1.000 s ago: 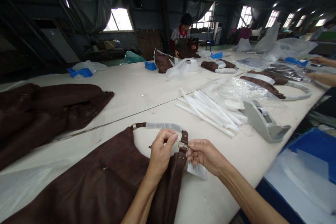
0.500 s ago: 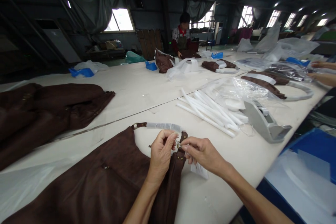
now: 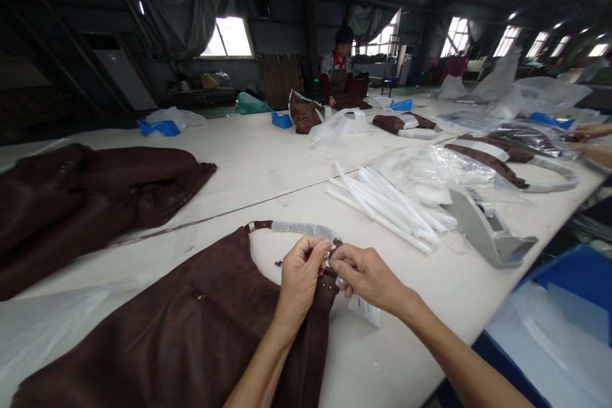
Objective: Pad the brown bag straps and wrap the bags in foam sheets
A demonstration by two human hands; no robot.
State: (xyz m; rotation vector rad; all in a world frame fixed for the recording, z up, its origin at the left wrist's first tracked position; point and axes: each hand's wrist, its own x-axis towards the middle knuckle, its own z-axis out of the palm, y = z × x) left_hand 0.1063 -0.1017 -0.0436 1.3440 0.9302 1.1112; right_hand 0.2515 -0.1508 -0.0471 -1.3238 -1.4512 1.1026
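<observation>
A dark brown handbag (image 3: 191, 325) lies in front of me, its handle (image 3: 303, 228) wrapped in whitish padding. My left hand (image 3: 301, 274) is closed in a pinch at the handle's right end, beside the metal ring. Facing it, my right hand (image 3: 368, 274) pinches at the same spot, the fingertips of both nearly meeting. Whatever small thing they grip is mostly covered by the fingers. Below my right hand hangs a white tag (image 3: 365, 311) in clear plastic. Brass studs show on the strap tab (image 3: 327, 285) under my fingers.
White foam tubes (image 3: 387, 207) lie beyond my right hand, next to a grey tape dispenser (image 3: 492, 229). Another brown bag (image 3: 105, 182) rests at left. Plastic bags (image 3: 459, 162) and wrapped handbags spread rightward. A blue bin (image 3: 574, 274) stands at lower right. A co-worker (image 3: 338, 70) stands across the table.
The view has shifted slightly, moving the scene a little to the right. Both my hands stay at the handle's ring, with fingertips slightly closer together.
</observation>
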